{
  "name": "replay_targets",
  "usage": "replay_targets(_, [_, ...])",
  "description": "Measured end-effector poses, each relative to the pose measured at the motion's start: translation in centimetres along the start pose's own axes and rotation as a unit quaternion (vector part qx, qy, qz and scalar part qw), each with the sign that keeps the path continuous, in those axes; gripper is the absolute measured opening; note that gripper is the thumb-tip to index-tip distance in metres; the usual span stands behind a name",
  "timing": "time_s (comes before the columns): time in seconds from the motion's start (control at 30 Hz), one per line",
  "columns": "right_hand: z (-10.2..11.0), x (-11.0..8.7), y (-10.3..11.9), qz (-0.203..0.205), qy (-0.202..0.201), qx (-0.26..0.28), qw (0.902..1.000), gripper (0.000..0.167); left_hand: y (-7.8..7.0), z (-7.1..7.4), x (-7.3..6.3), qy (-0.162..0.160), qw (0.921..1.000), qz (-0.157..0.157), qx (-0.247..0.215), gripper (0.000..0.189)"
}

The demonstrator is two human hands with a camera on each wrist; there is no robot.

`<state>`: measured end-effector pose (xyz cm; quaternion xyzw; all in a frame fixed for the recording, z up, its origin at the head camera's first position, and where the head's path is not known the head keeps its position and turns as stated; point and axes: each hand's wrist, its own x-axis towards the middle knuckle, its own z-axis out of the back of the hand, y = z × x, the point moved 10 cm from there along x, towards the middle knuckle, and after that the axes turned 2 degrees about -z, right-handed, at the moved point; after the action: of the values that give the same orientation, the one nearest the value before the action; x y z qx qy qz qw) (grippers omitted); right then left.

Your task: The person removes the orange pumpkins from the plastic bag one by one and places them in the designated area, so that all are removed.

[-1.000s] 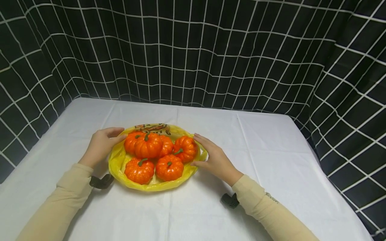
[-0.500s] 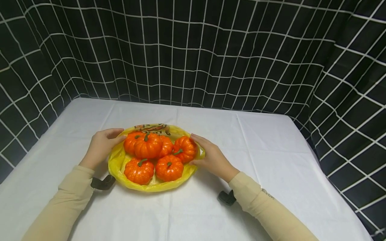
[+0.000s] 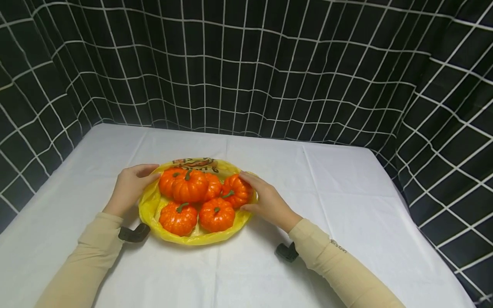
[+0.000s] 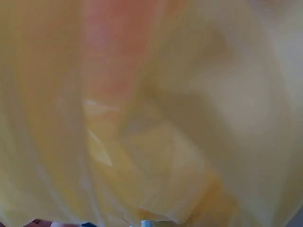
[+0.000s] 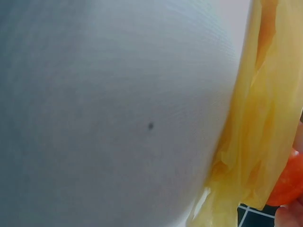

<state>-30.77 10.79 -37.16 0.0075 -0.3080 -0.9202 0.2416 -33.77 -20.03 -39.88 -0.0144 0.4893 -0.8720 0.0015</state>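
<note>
A yellow plastic bag (image 3: pixel 188 240) lies wide open on the table, with several small orange pumpkins (image 3: pixel 178 219) with green stems inside it. At its left side my left hand (image 3: pixel 129 188) holds the rim. My right hand (image 3: pixel 271 201) reaches over the right rim and grips the rightmost pumpkin (image 3: pixel 237 188) between fingers and thumb. In the right wrist view, that pumpkin (image 5: pixel 289 182) shows between fingertips beside the yellow plastic (image 5: pixel 255 118). The left wrist view is filled by the blurred bag (image 4: pixel 156 156); the left fingers are hidden there.
A white cloth (image 3: pixel 346 192) covers the table. Black curtains with a white grid (image 3: pixel 246 64) hang behind it and at both sides. Dark wrist cameras (image 3: pixel 135 233) sit below both wrists.
My right hand has moved slightly left, from the bag's right rim onto the rightmost pumpkin, and its fingers have drawn in around it. My left hand stays nearly still at the left rim.
</note>
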Motion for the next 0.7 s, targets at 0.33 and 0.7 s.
replay_targets(0.33, [-0.13, 0.22, 0.03, -0.001, -0.003, -0.014, 0.9999, 0.079, 0.13, 0.05, -0.29, -0.003, 0.9999, 0.006, -0.009, 0.045])
replay_targets(0.7, [0.52, -0.13, 0.13, 0.001, -0.03, 0.0, 0.9995, 0.076, 0.24, -0.08, -0.22, -0.004, 0.9998, 0.008, -0.019, 0.044])
